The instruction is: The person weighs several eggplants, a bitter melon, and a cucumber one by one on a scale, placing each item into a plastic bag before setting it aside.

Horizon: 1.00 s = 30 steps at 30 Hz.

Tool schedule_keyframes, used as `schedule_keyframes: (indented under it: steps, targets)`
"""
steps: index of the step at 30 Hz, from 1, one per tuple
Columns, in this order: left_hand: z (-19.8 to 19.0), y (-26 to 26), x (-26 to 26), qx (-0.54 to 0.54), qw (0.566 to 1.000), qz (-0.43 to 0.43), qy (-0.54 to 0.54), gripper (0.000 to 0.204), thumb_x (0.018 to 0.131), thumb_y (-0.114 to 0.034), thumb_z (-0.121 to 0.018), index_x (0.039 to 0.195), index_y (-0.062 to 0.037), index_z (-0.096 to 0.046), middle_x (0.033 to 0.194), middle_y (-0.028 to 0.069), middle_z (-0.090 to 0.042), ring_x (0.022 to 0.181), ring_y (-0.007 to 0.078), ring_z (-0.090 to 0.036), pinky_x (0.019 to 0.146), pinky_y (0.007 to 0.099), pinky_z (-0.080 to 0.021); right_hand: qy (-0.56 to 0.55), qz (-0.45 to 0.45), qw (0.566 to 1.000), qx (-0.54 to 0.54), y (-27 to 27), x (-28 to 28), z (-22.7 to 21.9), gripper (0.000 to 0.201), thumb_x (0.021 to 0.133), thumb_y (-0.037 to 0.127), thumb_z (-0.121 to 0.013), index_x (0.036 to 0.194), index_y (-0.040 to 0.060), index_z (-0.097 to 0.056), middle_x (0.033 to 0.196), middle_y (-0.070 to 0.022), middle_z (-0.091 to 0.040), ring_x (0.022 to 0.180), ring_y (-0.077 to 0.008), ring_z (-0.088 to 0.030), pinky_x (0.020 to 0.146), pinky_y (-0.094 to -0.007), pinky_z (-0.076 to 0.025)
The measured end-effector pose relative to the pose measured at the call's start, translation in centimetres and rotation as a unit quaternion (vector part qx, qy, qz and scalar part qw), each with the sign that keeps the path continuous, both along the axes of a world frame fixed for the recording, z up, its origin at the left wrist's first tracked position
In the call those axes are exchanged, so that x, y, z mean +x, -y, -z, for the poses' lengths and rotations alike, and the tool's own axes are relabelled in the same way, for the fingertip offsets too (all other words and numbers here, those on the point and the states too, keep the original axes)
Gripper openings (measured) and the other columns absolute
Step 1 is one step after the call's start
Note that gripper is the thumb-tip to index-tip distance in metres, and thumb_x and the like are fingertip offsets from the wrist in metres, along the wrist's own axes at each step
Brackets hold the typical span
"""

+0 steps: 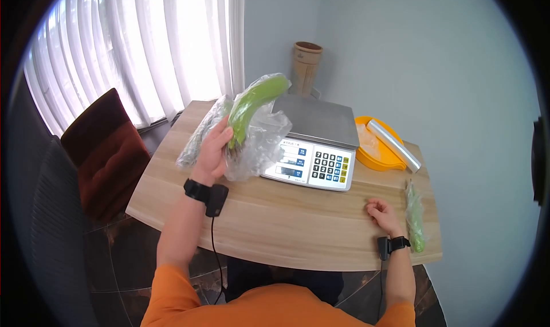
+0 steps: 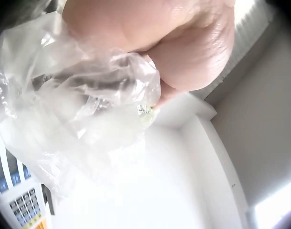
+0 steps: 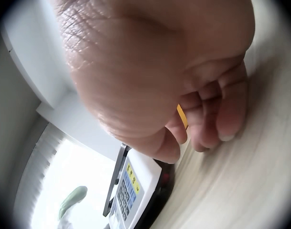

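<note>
My left hand (image 1: 213,149) grips the lower end of a long, curved green vegetable (image 1: 252,104), raised above the table at the scale's left side. A loose clear plastic bag (image 1: 259,146) hangs around it, and its folds fill much of the left wrist view. Behind the bag stands a white price scale (image 1: 329,159) with a bare grey weighing plate (image 1: 321,118); the bag covers part of its display. My right hand (image 1: 385,217) rests at the table's right side with loosely curled fingers and nothing in them. Beside it lies another long green vegetable (image 1: 414,218) in clear plastic.
An orange-yellow basin (image 1: 371,161) with clear plastic inside sits right of the scale, a roll of plastic (image 1: 394,145) across its rim. More crumpled clear plastic (image 1: 200,133) lies on the table's left. A red chair (image 1: 106,155) stands left of the wooden table (image 1: 298,224).
</note>
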<state>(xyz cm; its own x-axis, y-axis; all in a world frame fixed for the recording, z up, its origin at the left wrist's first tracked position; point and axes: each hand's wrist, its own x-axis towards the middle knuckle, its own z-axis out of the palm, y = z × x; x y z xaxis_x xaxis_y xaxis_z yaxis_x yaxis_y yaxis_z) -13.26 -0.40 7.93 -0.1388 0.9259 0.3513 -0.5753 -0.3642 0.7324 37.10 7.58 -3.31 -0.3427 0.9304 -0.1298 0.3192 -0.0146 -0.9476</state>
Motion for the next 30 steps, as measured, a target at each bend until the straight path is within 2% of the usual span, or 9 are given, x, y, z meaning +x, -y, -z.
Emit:
schedule_keyframes:
  steps: [4,8,12,15,18,21,24,27,30]
  targets:
    - [0.6,0.8,4.9,0.046,0.984,0.152,0.08,0.066,0.08,0.006,-0.051,0.142,0.0006,-0.03,0.122,0.0133,-0.054,0.112,0.0264,-0.054,0.098,0.0403,-0.043,-0.084,-0.05,0.995,0.007,3.6,-4.7,-5.5,0.032,0.092,0.017,-0.059,0.12,0.0032,-0.056,0.099,-0.005,-0.066,0.081,-0.0091,-0.06,0.065,-0.0228,-0.049]
    - [3.2,-0.5,9.4,0.048,0.937,0.294,0.182,0.083,0.065,0.013,-0.047,0.144,-0.0046,-0.028,0.115,0.0124,-0.052,0.111,0.0317,-0.052,0.099,0.0459,-0.04,-0.179,-0.09,0.98,0.013,6.9,-9.9,-9.8,0.042,0.095,0.025,-0.054,0.131,0.0041,-0.049,0.112,-0.006,-0.063,0.089,-0.0122,-0.06,0.075,-0.0271,-0.049]
    - [5.6,-1.3,11.2,-0.042,0.935,0.293,0.194,0.087,0.06,0.013,-0.047,0.143,-0.0082,-0.032,0.107,0.0119,-0.054,0.107,0.0293,-0.053,0.098,0.0439,-0.041,-0.305,-0.075,0.949,-0.037,7.2,-11.8,-8.5,0.049,0.097,0.03,-0.049,0.138,0.0053,-0.041,0.118,-0.0067,-0.058,0.091,-0.013,-0.06,0.078,-0.0286,-0.049]
    - [8.4,-1.4,11.3,-0.037,0.916,0.348,0.197,0.087,0.058,0.012,-0.049,0.141,-0.0081,-0.033,0.11,0.0133,-0.056,0.106,0.0299,-0.055,0.099,0.044,-0.04,-0.289,-0.053,0.956,0.007,8.1,-12.7,-9.7,0.041,0.096,0.026,-0.054,0.13,0.0038,-0.05,0.11,-0.0063,-0.061,0.089,-0.0122,-0.059,0.077,-0.0283,-0.049]
    - [9.3,-0.8,11.3,-0.07,0.9,0.374,0.211,0.086,0.058,0.01,-0.05,0.14,-0.008,-0.034,0.116,0.0149,-0.058,0.109,0.032,-0.057,0.098,0.0447,-0.043,-0.156,-0.046,0.984,0.072,8.3,-13.7,-9.9,0.027,0.093,0.02,-0.06,0.114,0.0025,-0.059,0.098,-0.0048,-0.063,0.083,-0.0108,-0.058,0.074,-0.0268,-0.049]
    - [10.6,-0.9,10.5,-0.056,0.891,0.402,0.202,0.076,0.066,0.004,-0.057,0.139,-0.0063,-0.036,0.121,0.015,-0.058,0.113,0.0313,-0.057,0.097,0.0458,-0.044,-0.142,0.028,0.987,0.064,8.4,-13.2,-9.5,0.016,0.09,0.013,-0.064,0.101,0.0018,-0.063,0.087,-0.0023,-0.064,0.077,-0.0094,-0.058,0.071,-0.0255,-0.048]
    - [11.5,-0.5,10.6,-0.1,0.906,0.346,0.224,0.065,0.075,-0.008,-0.066,0.135,-0.0042,-0.041,0.122,0.0126,-0.057,0.113,0.0282,-0.057,0.096,0.0448,-0.047,-0.178,0.048,0.977,0.109,8.6,-13.1,-10.5,0.015,0.091,0.013,-0.063,0.1,0.0008,-0.064,0.083,-0.0019,-0.064,0.074,-0.0089,-0.057,0.069,-0.0246,-0.047]
    - [11.2,-0.8,11.1,-0.064,0.948,0.284,0.131,0.063,0.078,-0.018,-0.072,0.132,-0.0033,-0.044,0.122,0.0105,-0.057,0.112,0.0255,-0.057,0.096,0.0424,-0.047,-0.157,0.068,0.974,0.148,8.9,-12.9,-11.4,0.014,0.092,0.012,-0.061,0.099,0.0,-0.064,0.081,-0.0021,-0.063,0.073,-0.0089,-0.057,0.068,-0.0242,-0.047]
    - [9.2,-0.4,11.3,-0.062,0.949,0.289,0.113,0.063,0.077,-0.013,-0.072,0.132,-0.0036,-0.044,0.121,0.0092,-0.057,0.112,0.0239,-0.057,0.094,0.0397,-0.048,-0.158,0.075,0.96,0.219,9.3,-12.6,-12.8,0.013,0.093,0.011,-0.059,0.098,-0.0003,-0.064,0.079,-0.0021,-0.063,0.071,-0.0088,-0.057,0.066,-0.0234,-0.046]
